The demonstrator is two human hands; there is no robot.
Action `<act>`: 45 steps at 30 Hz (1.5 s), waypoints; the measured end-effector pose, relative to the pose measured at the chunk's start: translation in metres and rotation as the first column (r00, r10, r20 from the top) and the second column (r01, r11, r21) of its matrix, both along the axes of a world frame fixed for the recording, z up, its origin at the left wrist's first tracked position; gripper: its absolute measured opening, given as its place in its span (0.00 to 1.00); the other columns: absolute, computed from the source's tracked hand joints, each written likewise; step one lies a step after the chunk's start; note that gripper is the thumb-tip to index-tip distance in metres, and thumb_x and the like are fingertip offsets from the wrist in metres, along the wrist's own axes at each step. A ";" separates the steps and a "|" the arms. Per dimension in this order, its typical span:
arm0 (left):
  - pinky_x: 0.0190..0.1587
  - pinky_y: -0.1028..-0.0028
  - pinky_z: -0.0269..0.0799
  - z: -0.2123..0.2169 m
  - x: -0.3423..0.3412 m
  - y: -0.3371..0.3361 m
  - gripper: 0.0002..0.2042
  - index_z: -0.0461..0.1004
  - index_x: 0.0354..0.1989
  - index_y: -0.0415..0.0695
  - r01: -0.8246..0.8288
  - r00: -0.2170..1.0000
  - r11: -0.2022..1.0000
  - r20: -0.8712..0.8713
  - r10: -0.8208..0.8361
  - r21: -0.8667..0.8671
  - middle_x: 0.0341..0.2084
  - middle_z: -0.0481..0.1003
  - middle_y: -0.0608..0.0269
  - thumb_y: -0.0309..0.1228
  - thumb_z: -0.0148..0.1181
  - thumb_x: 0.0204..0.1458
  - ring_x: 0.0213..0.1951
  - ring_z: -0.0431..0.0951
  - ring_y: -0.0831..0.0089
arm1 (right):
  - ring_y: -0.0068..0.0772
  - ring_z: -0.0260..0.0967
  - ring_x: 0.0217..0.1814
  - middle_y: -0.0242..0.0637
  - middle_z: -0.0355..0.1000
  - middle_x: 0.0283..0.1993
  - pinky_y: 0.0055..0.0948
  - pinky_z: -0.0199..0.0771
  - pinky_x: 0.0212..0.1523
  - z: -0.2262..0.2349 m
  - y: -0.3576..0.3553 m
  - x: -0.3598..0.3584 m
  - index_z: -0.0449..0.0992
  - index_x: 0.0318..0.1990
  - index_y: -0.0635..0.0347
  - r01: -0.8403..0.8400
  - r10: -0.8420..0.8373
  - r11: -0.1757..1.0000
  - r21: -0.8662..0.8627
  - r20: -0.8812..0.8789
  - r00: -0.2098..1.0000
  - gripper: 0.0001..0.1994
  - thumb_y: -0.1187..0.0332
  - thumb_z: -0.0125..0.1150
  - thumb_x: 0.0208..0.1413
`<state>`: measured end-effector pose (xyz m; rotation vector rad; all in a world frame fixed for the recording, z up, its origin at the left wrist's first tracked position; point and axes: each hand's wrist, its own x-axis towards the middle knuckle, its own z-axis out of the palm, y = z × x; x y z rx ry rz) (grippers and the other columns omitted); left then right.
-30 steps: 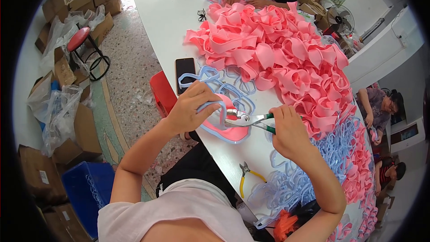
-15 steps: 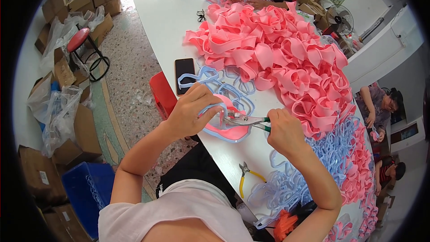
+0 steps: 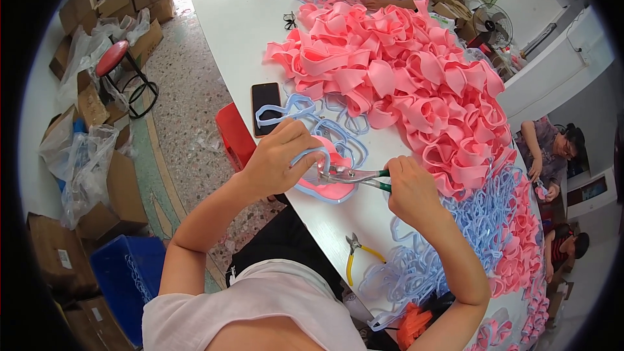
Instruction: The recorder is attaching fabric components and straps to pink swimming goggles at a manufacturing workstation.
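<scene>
My left hand [image 3: 276, 159] pinches a light blue plastic frame [image 3: 333, 199] with a pink fabric band [image 3: 328, 190] along its inside. In my right hand [image 3: 413, 185] are green-handled pliers [image 3: 354, 174], their fingers wrapped around by mine at the handles. The metal jaws meet the frame's edge beside my left fingertips; whether they bite on it is hard to make out. Just beyond lie several loose light blue frames [image 3: 296, 106], one overlapping a dark phone [image 3: 265, 105]. Yellow-handled cutters [image 3: 354, 257] rest on the table nearer to me.
A large heap of pink bands [image 3: 390, 71] spreads over the white table [image 3: 227, 32]. To the right is a tangled pile of blue frames [image 3: 474, 227]. A red stool [image 3: 235, 136] stands by the table's left edge. Co-workers sit at the far end and right.
Both hands keep nearly the same place and grip; the pliers and the frame have shifted very slightly. The far co-worker's hand has moved a little.
</scene>
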<state>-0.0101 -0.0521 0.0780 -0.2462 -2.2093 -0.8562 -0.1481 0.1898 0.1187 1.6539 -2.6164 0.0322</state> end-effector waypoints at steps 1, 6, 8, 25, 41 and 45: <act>0.36 0.70 0.66 -0.004 -0.001 -0.004 0.07 0.77 0.34 0.36 -0.008 1.000 1.000 -0.012 0.008 0.004 0.28 0.71 0.57 0.22 0.64 0.46 0.33 0.71 0.63 | 0.49 0.67 0.37 0.46 0.68 0.34 0.44 0.68 0.38 -0.001 0.002 0.000 0.69 0.39 0.63 -0.076 0.070 0.987 -0.143 -0.042 0.997 0.14 0.81 0.55 0.41; 0.36 0.73 0.67 -0.014 0.004 -0.045 0.05 0.79 0.34 0.36 -0.138 0.990 0.976 0.050 0.131 0.170 0.28 0.72 0.60 0.24 0.61 0.50 0.33 0.71 0.69 | 0.53 0.68 0.39 0.46 0.68 0.34 0.46 0.69 0.38 -0.015 0.040 0.005 0.69 0.39 0.64 0.069 -0.054 0.987 -0.147 0.106 0.993 0.13 0.78 0.58 0.43; 0.34 0.74 0.65 -0.020 0.006 -0.056 0.05 0.78 0.34 0.36 -0.120 0.992 0.964 0.059 0.109 0.236 0.27 0.70 0.61 0.24 0.61 0.51 0.32 0.70 0.71 | 0.52 0.69 0.40 0.46 0.69 0.35 0.46 0.70 0.39 -0.039 0.050 0.013 0.69 0.40 0.64 0.158 -0.150 0.987 -0.016 0.228 0.962 0.13 0.76 0.60 0.43; 0.40 0.72 0.67 -0.006 -0.015 -0.024 0.06 0.79 0.35 0.39 0.339 0.928 0.899 0.059 -0.368 0.276 0.28 0.71 0.63 0.27 0.65 0.50 0.36 0.71 0.70 | 0.32 0.71 0.39 0.39 0.72 0.40 0.30 0.71 0.36 -0.019 -0.028 0.041 0.75 0.44 0.62 0.267 0.135 0.847 -0.460 0.672 0.728 0.14 0.62 0.65 0.54; 0.43 0.78 0.64 -0.028 -0.036 -0.005 0.19 0.71 0.56 0.42 0.362 0.931 0.856 -0.105 -0.349 0.368 0.39 0.69 0.63 0.40 0.53 0.62 0.41 0.68 0.76 | 0.38 0.74 0.50 0.48 0.73 0.50 0.37 0.73 0.55 -0.063 -0.020 0.039 0.66 0.55 0.75 0.733 0.797 0.578 -0.360 0.442 -0.411 0.20 0.67 0.54 0.61; 0.42 0.80 0.67 -0.043 -0.011 0.026 0.22 0.61 0.62 0.39 0.096 0.878 0.544 0.186 -0.440 0.834 0.42 0.69 0.65 0.38 0.50 0.64 0.38 0.70 0.79 | 0.42 0.72 0.55 0.50 0.69 0.56 0.39 0.71 0.58 -0.073 -0.023 0.037 0.62 0.59 0.74 0.820 0.874 0.385 -0.422 0.453 -0.177 0.25 0.63 0.52 0.61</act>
